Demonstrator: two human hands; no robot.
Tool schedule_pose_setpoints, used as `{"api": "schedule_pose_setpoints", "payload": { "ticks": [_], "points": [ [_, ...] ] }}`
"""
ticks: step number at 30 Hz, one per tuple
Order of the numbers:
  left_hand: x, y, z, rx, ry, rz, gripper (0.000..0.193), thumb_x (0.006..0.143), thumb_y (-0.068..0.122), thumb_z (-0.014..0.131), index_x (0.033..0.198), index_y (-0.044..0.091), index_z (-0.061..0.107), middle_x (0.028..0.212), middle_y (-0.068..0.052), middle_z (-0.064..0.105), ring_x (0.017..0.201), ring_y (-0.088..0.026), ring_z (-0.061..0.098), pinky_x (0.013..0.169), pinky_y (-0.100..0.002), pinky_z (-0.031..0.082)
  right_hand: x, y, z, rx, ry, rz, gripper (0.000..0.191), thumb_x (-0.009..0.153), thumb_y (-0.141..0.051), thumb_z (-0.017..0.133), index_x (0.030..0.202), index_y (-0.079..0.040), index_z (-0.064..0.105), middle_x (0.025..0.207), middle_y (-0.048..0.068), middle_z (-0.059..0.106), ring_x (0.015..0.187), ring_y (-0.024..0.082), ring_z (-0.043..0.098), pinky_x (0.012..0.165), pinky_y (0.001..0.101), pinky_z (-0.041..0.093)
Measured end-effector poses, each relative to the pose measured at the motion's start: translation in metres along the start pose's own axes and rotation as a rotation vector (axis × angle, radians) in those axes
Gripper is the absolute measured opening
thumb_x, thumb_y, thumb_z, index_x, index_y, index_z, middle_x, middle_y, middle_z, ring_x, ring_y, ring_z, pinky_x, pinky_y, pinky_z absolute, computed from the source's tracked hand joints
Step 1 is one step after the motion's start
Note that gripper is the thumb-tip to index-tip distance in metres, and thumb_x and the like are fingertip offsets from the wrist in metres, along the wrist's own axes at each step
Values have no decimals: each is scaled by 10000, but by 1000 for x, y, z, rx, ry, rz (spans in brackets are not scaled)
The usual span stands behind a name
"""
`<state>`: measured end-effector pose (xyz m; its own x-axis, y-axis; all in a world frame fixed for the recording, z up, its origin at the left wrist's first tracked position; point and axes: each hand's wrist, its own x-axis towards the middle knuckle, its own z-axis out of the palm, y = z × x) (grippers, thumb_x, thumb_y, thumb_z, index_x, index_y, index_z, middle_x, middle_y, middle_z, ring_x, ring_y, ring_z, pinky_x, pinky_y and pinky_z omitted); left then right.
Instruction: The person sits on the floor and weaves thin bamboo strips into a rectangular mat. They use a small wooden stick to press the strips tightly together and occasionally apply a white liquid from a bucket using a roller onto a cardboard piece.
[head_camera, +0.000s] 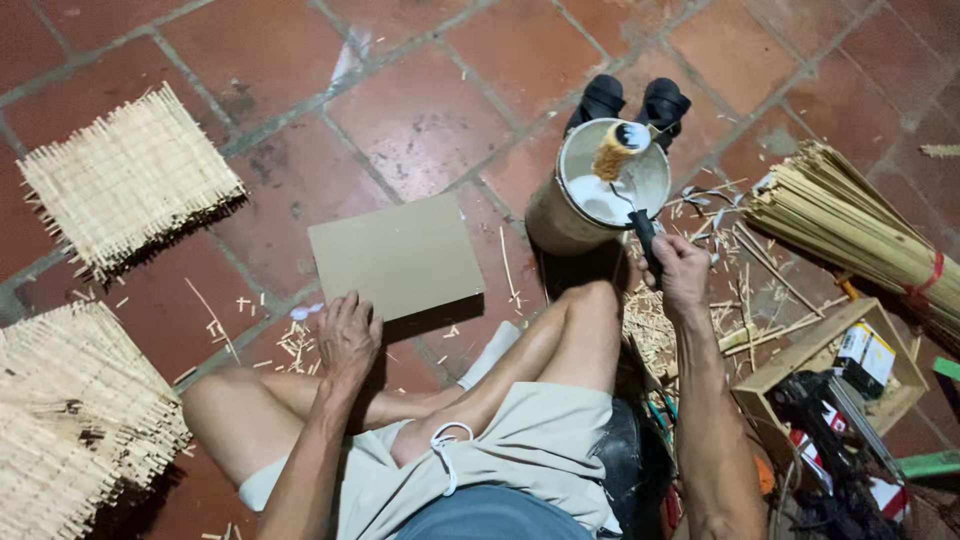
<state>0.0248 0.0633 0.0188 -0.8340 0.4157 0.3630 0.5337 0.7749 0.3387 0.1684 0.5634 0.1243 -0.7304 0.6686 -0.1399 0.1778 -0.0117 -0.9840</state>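
Glue could drip — the right hand clenches a black-handled fuzzy paint roller over the round tin bucket; left hand rests flat, released, touching the tan rectangular cardboard sheet — it might slide.

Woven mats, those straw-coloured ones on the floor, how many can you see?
2. One woven mat lies at the upper left on the tiles. The other woven mat sits at the lower left edge, partly cut off, so more may be hidden.
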Motion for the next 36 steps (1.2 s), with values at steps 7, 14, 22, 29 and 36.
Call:
{"api": "schedule_pose_setpoints", "payload": {
  "ticks": [7,14,22,29,36],
  "points": [
    [-5,-3,8,24,-83,-62,343,806,220,768,1092,38,717,1323,-204,660,1230,-372,589,1043,-533,436,-24,-12,14,-585,154,-426,343,957,-162,731,1243,26,714,937,113,754,770,180,692,644,309,539],
    [-9,-3,9,17,-40,-48,380,802,227,768,1126,34,729,1336,-217,651,1241,-385,582,1068,-535,428,-46,-21,32,-585,214,-497,334,968,-203,771,1237,-11,721,1003,108,762,849,171,705,718,317,549],
    [-7,-12,6,-13,-54,-43,326,856,214,751,1133,46,707,1341,-181,658,1296,-353,580,1126,-519,436,-42,-39,19,-474,187,-372,346,975,-169,727,1271,10,720,979,137,731,779,175,657,588,304,507],
    [-15,-19,-25,-157,85,-423,498,849,219,699,1304,26,633,1283,-237,658,1161,-437,599,976,-519,476,-32,-72,42,-394,-82,-546,360,999,-117,744,1315,45,688,1101,100,735,938,130,685,812,269,559],
    [-21,-42,-6,-531,60,-722,374,931,240,691,1255,55,708,1126,-142,758,1017,-270,740,897,-374,569,-18,-66,175,-608,-451,-426,396,888,-148,803,1241,8,715,967,80,749,842,112,657,750,272,538]
  ]
}}
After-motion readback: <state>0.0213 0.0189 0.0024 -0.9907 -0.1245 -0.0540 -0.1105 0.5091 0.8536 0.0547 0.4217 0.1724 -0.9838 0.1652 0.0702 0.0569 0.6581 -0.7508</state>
